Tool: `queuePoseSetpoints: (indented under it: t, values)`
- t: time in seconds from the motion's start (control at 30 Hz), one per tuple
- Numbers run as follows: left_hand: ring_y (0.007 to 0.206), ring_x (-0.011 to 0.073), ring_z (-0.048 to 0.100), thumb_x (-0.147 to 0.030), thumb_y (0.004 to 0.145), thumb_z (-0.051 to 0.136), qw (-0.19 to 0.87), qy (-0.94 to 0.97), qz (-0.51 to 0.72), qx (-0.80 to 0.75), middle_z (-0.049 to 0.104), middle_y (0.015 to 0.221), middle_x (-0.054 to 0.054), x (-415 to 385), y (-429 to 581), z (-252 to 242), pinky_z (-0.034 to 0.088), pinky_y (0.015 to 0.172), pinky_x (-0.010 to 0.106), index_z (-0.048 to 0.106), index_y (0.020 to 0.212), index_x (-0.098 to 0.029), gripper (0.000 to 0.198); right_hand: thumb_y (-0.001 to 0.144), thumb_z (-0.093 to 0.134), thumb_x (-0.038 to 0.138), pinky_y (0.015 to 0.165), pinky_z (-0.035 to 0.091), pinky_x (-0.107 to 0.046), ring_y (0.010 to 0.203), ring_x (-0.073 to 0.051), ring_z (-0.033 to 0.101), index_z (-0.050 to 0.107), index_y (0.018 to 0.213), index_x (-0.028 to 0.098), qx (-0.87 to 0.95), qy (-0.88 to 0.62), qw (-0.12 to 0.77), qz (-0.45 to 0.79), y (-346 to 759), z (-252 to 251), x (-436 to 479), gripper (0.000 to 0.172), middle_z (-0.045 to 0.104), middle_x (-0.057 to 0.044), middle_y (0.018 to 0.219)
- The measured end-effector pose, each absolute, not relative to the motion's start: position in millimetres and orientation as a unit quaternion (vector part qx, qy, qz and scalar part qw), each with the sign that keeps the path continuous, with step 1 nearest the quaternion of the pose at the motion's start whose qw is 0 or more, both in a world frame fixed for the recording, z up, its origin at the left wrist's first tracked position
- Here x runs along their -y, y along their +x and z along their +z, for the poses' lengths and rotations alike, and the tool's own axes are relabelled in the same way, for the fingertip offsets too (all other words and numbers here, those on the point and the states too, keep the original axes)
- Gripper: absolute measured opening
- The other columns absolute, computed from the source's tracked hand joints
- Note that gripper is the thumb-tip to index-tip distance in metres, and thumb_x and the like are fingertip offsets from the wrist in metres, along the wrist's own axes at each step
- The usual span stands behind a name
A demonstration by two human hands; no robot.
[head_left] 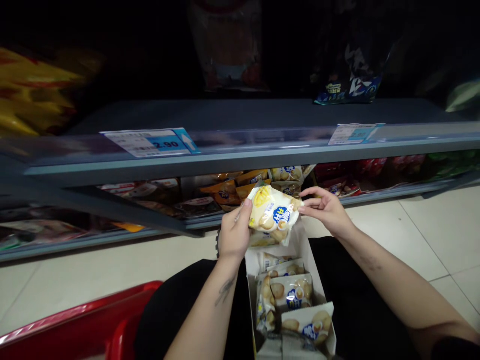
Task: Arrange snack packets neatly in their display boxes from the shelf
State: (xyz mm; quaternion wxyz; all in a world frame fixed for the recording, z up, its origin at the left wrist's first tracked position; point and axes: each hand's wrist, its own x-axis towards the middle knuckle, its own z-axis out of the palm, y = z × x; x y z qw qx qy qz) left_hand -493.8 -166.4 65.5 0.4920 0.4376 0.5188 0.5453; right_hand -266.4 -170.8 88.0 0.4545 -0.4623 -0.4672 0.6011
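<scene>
Between my two hands is a cream-coloured snack packet (275, 209) with a blue label and yellow fruit printed on it. My left hand (236, 230) is closed on its left edge, thumb on top. At its right edge, my right hand (328, 210) pinches the corner with the thumb and fingers. Below the packet, a white cardboard box (309, 260) stands between my knees. Several similar packets (294, 292) with blue labels lie inside it, some upright and some tilted. The held packet partly covers the box's far end.
A grey shelf (240, 162) with price tags (153, 142) runs across in front. Several snack bags (225, 192) fill the low shelf beneath. A dark blue bag (348, 90) and a yellow bag (33, 95) sit above. A red basket (82, 320) is at lower left.
</scene>
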Motion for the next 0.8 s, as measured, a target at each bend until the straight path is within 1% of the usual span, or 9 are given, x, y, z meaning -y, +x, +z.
queuePoseSetpoints:
  t: [0.1, 0.17, 0.23, 0.4, 0.5, 0.6, 0.7, 0.73, 0.8]
  values:
    - [0.060, 0.0139, 0.052, -0.054, 0.085, 0.059, 0.443, 0.447, 0.556, -0.543, 0.061, 0.061, 0.001, 170, -488, 67, 0.041, 0.057, 0.023, 0.067, 0.065, -0.013, 0.046, 0.065, 0.084, 0.031, 0.064, 0.053, -0.024, 0.066, -0.013, 0.068, 0.061, 0.101, 0.020, 0.415, -0.480, 0.514, 0.577, -275, 90, 178, 0.044, 0.073, 0.001, 0.072]
    - [0.059, 0.0140, 0.052, -0.054, 0.087, 0.056, 0.412, 0.452, 0.571, -0.548, 0.059, 0.059, 0.001, 172, -484, 68, 0.042, 0.058, 0.023, 0.065, 0.062, -0.013, 0.049, 0.068, 0.081, 0.039, 0.057, 0.051, -0.022, 0.062, -0.013, 0.067, 0.059, 0.098, 0.021, 0.384, -0.482, 0.499, 0.609, -284, 86, 185, 0.042, 0.072, 0.001, 0.070]
    - [0.059, 0.0143, 0.052, -0.055, 0.087, 0.055, 0.403, 0.449, 0.582, -0.545, 0.058, 0.058, 0.001, 173, -482, 68, 0.042, 0.058, 0.023, 0.064, 0.061, -0.014, 0.049, 0.071, 0.078, 0.046, 0.055, 0.050, -0.022, 0.061, -0.013, 0.066, 0.059, 0.092, 0.019, 0.390, -0.474, 0.467, 0.636, -293, 80, 189, 0.038, 0.072, 0.000, 0.070]
    - [0.058, 0.0132, 0.051, -0.054, 0.087, 0.055, 0.390, 0.473, 0.571, -0.546, 0.057, 0.058, 0.000, 171, -491, 72, 0.041, 0.055, 0.021, 0.062, 0.060, -0.015, 0.048, 0.070, 0.077, 0.049, 0.058, 0.051, -0.025, 0.062, -0.013, 0.064, 0.065, 0.080, 0.017, 0.481, -0.447, 0.408, 0.634, -292, 77, 182, 0.036, 0.071, -0.002, 0.069]
    - [0.054, 0.0125, 0.051, -0.053, 0.085, 0.059, 0.436, 0.495, 0.538, -0.524, 0.055, 0.056, -0.001, 169, -494, 75, 0.043, 0.050, 0.021, 0.063, 0.059, -0.015, 0.046, 0.069, 0.078, 0.049, 0.057, 0.050, -0.026, 0.058, -0.012, 0.060, 0.064, 0.074, 0.018, 0.490, -0.470, 0.455, 0.576, -283, 83, 176, 0.035, 0.067, 0.000, 0.064]
    - [0.056, 0.0139, 0.056, -0.053, 0.079, 0.065, 0.482, 0.493, 0.517, -0.507, 0.061, 0.063, 0.000, 169, -488, 75, 0.047, 0.049, 0.022, 0.069, 0.069, -0.015, 0.039, 0.072, 0.075, 0.050, 0.059, 0.051, -0.025, 0.063, -0.012, 0.059, 0.063, 0.079, 0.020, 0.446, -0.499, 0.520, 0.531, -282, 86, 179, 0.033, 0.066, 0.001, 0.071]
    - [0.056, 0.0140, 0.057, -0.055, 0.078, 0.065, 0.480, 0.452, 0.546, -0.516, 0.066, 0.071, 0.002, 171, -479, 71, 0.047, 0.047, 0.022, 0.072, 0.080, -0.015, 0.041, 0.072, 0.074, 0.051, 0.065, 0.052, -0.026, 0.073, -0.014, 0.062, 0.064, 0.086, 0.021, 0.432, -0.511, 0.514, 0.537, -291, 81, 186, 0.034, 0.068, 0.000, 0.080]
    - [0.056, 0.0140, 0.058, -0.056, 0.078, 0.064, 0.482, 0.440, 0.553, -0.518, 0.067, 0.072, 0.002, 171, -478, 69, 0.047, 0.046, 0.022, 0.072, 0.081, -0.014, 0.042, 0.073, 0.073, 0.051, 0.068, 0.052, -0.027, 0.074, -0.015, 0.063, 0.065, 0.086, 0.021, 0.435, -0.514, 0.512, 0.534, -293, 79, 188, 0.034, 0.069, -0.001, 0.081]
    - [0.058, 0.0145, 0.058, -0.054, 0.080, 0.063, 0.495, 0.465, 0.525, -0.513, 0.067, 0.069, 0.002, 170, -480, 68, 0.047, 0.049, 0.022, 0.072, 0.075, -0.014, 0.042, 0.077, 0.069, 0.052, 0.073, 0.052, -0.029, 0.077, -0.017, 0.064, 0.066, 0.086, 0.021, 0.441, -0.527, 0.530, 0.497, -294, 77, 190, 0.033, 0.070, -0.002, 0.081]
